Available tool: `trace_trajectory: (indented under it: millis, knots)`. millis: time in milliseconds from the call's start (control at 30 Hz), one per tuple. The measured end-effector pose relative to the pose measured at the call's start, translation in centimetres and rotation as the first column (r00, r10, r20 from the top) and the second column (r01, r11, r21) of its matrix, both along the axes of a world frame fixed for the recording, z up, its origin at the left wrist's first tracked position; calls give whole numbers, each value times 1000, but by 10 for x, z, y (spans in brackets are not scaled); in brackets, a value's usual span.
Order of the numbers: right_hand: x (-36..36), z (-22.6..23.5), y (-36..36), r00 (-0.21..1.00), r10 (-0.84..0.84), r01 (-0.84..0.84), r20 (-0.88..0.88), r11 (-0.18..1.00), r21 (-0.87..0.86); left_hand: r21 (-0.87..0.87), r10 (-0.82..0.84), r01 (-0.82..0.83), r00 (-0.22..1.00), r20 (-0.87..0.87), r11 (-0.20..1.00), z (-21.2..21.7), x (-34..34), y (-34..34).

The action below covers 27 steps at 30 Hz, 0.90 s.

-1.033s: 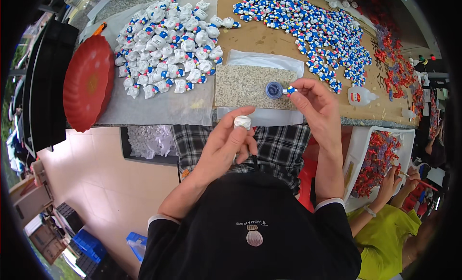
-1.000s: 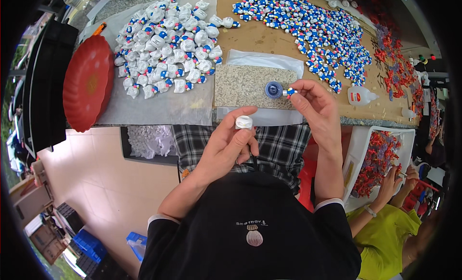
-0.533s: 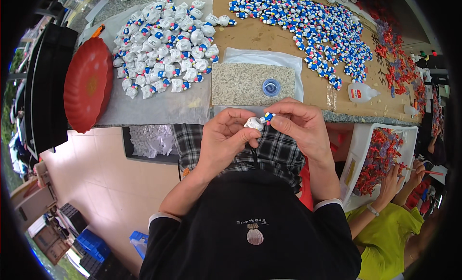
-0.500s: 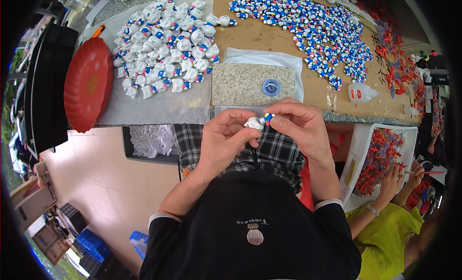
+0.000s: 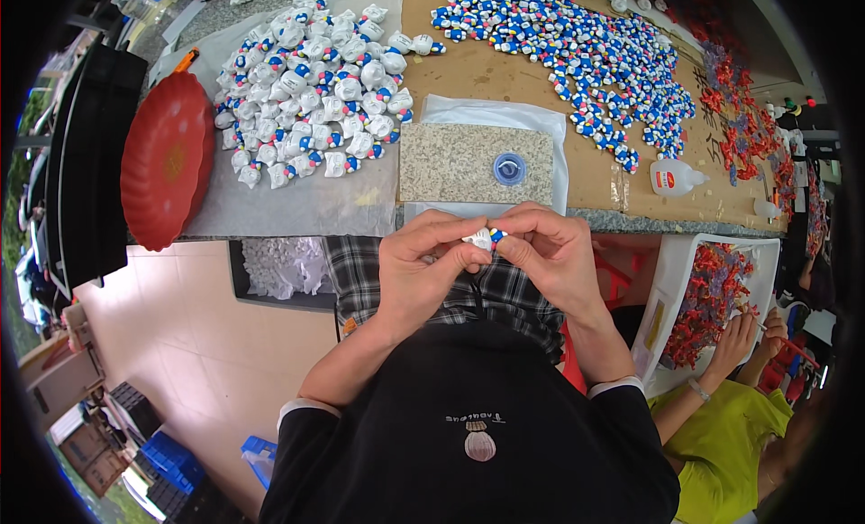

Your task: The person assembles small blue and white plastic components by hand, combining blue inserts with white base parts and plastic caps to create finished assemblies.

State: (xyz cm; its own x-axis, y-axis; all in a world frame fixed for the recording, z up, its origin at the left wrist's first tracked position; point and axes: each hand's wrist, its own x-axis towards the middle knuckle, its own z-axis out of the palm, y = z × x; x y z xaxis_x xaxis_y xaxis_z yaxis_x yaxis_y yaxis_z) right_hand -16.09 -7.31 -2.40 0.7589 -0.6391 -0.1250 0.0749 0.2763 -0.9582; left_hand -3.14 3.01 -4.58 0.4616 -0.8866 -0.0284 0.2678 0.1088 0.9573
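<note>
Above my lap, near the table's front edge, my left hand (image 5: 416, 264) pinches a small white figurine head (image 5: 477, 239) between thumb and fingers. My right hand (image 5: 557, 261) grips a little blue figurine body (image 5: 496, 236), and the two pieces touch. The fingertips cover much of both. Just beyond my hands lies a speckled stone slab (image 5: 450, 164) with a small blue-tinted cup (image 5: 509, 169) on it. White-headed figurines with blue bodies (image 5: 311, 100) are heaped at the left; loose blue bodies (image 5: 586, 69) spread over the cardboard at the right.
A red scalloped tray (image 5: 168, 164) leans at the far left. A white squeeze bottle (image 5: 676, 177) lies on the right. Below the table is a bin of white pieces (image 5: 286, 264). At right, a co-worker's hand (image 5: 737, 344) is by a white crate (image 5: 651, 330) of red and purple pieces.
The white head and the blue body have come closer together and now meet. Both hands have closed in slightly. The co-worker's hands have shifted a little.
</note>
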Motion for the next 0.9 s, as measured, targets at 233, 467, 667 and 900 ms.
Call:
trace_trajectory:
  millis: [233, 467, 667, 900]
  knots:
    - [3, -9, 4, 995, -94, 85, -38, 978, -192, 57, -34, 27, 993, 115, 998, 0, 9, -7]
    - [8, -9, 8, 994, -108, 100, -32, 978, -181, 55, -32, 24, 988, 152, 998, 4, 16, -7]
    - [13, 4, -12, 976, -204, 169, -80, 933, -319, 113, 192, -273, 864, 466, 955, 21, 57, -12]
    - [-7, 10, -65, 856, -493, 265, -152, 673, -691, -44, 484, -639, 534, 693, 768, 17, 144, -8]
